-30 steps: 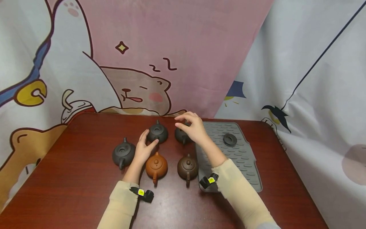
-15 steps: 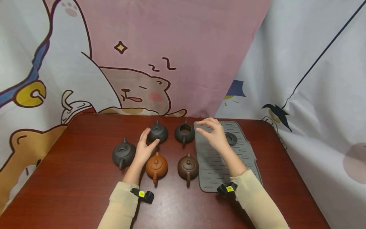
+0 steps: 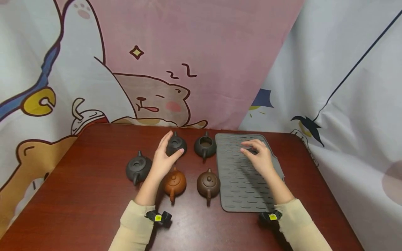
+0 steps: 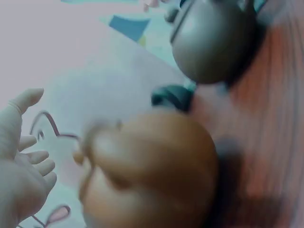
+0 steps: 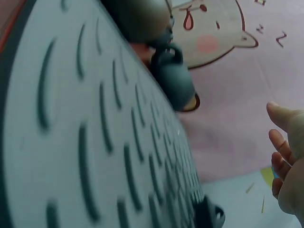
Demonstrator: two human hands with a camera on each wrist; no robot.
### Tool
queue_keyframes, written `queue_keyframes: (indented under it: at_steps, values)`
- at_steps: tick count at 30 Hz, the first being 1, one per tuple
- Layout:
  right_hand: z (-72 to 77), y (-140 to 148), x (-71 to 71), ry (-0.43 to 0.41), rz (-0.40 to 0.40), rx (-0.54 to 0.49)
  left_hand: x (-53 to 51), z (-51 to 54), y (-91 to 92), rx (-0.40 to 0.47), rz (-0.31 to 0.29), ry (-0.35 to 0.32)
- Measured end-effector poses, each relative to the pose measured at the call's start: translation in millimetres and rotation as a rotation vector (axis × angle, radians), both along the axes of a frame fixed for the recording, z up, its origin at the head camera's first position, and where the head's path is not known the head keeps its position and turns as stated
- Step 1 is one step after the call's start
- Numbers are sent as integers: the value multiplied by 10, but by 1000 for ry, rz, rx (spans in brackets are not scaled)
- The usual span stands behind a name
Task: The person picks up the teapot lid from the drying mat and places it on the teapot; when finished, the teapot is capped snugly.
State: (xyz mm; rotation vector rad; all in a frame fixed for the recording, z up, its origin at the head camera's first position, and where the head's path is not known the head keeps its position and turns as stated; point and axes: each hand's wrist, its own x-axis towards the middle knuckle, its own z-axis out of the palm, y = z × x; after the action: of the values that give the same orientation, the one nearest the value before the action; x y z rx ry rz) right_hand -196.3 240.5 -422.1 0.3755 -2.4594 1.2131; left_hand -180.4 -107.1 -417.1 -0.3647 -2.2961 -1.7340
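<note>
My left hand [image 3: 164,160] hovers with thumb and fingers spread beside a black teapot [image 3: 177,145] with a ring-topped lid, holding nothing. In the left wrist view an orange clay teapot [image 4: 152,175] looms, blurred, apart from that hand. Over the grey ridged mat [image 3: 242,195] hangs my right hand [image 3: 260,158], thumb and fingers apart, nothing held. A round black lid [image 3: 253,150] lies on the mat, mostly hidden behind this hand; the right wrist view shows the lid [image 5: 210,216] apart from the fingers. A lidless black teapot [image 3: 205,146] stands left of the mat.
A brown teapot [image 3: 208,184] stands by the mat's left edge, its lid on. Another black teapot [image 3: 138,168] sits left of my left forearm. The red-brown table [image 3: 84,195] meets a printed curtain [image 3: 220,62] at its back edge.
My right hand has moved right and slightly down, from over the lidless teapot to over the mat by the lid. My left hand has shifted slightly up and right. The teapots stand where they were.
</note>
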Motion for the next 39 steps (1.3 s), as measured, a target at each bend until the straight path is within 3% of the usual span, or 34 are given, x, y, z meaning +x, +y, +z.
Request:
queue_keyframes:
  at_steps: [3,7,18,28,39]
  values:
    - [-43,128,16,5,-20,13,23,37,89,0,-12,11]
    - [-98,277,27,-3,-57,43,63,68,217,5,-36,-24]
    - [-303,652,-5,-66,-93,124,48,-8,606,117,-45,-98]
    - [-414,844,-96,-205,-103,120,-67,-145,917,129,38,-154]
    - [-503,893,-179,-231,-106,143,-212,-339,1092,217,189,-244]
